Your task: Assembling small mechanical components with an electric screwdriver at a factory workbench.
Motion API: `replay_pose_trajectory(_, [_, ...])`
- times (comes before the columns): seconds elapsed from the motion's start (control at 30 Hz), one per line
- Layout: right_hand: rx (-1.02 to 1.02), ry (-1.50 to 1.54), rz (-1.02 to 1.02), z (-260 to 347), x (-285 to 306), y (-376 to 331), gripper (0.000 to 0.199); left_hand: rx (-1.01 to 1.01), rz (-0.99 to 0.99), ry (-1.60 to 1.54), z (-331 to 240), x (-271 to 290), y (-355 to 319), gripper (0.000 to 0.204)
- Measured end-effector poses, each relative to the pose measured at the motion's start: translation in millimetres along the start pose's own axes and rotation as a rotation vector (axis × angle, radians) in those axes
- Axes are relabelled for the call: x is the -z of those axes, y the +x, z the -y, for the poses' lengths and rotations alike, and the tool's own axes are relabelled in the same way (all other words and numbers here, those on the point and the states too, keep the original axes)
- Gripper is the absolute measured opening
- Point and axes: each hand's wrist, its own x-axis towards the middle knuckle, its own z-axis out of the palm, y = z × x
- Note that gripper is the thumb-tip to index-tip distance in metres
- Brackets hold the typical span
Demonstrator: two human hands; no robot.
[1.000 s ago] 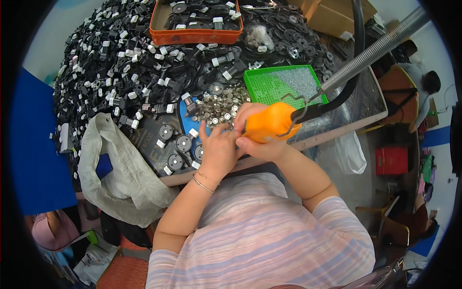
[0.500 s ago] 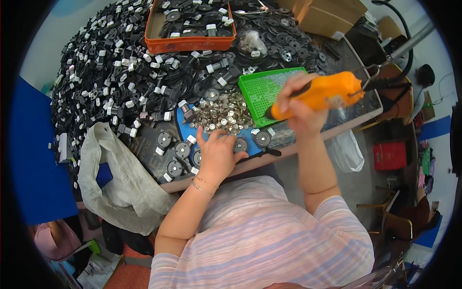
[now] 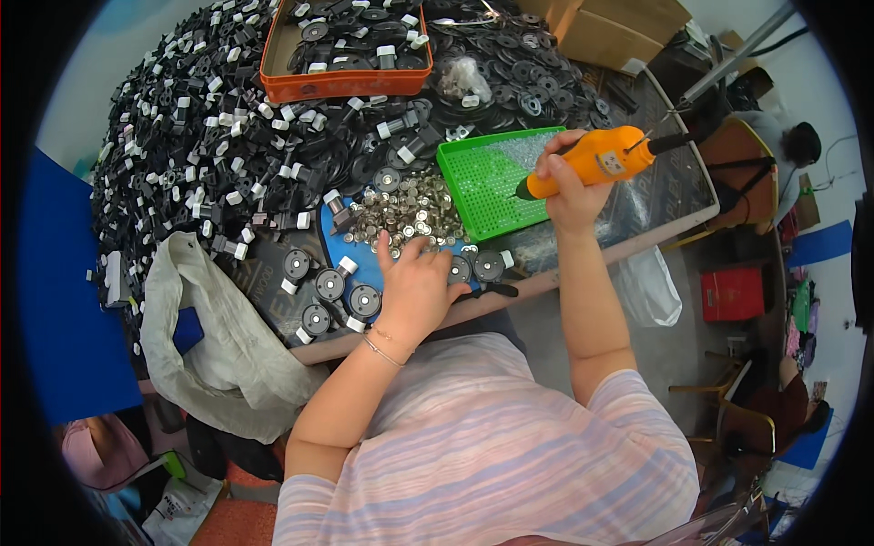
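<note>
Apparently partway through, judging by the layout: along the front of the table [image 3: 672, 177], six black discs [image 3: 365, 301] set out apart from the rest, four left of the left hand [image 3: 419, 284] and two right of it, with five white blocks [image 3: 347, 265] counted beside them; whether finished or waiting, impossible to tell. Probably much left, given a huge heap of black parts [image 3: 205, 146] behind, far beyond counting. Closed firmly around one orange power screwdriver [image 3: 601, 160]: the right hand [image 3: 580, 204], with the tip angled down over the one green tray [image 3: 469, 182]; contact with anything in there, impossible to tell. Half open, palm down, fingers loosely spread and thumb apart: the left hand, at the near edge of a pile of silver caps [image 3: 410, 207] on one blue mat [image 3: 339, 247], next to a disc, with nothing visible in grasp. In the tray, tiny pale pieces [image 3: 537, 147], too many to count; likewise the caps. Farther back, one orange-red tin box [image 3: 346, 87] of similar parts; to the left, one grey cloth bag [image 3: 255, 387].
</note>
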Motion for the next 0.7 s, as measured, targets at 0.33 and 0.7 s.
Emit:
replay_pose_trajectory(0.33, [-0.042,-0.024,0.003,0.8,-5.2,-2.8,0.026,-0.008,-0.024,-0.014,-2.9,-4.9,2.5,0.046])
replay_pose_trajectory(0.7, [0.004,0.233,0.073,44.6,-30.8,-6.6,0.027,0.102,-0.060,0.011,48.6,46.9,-48.5,0.076])
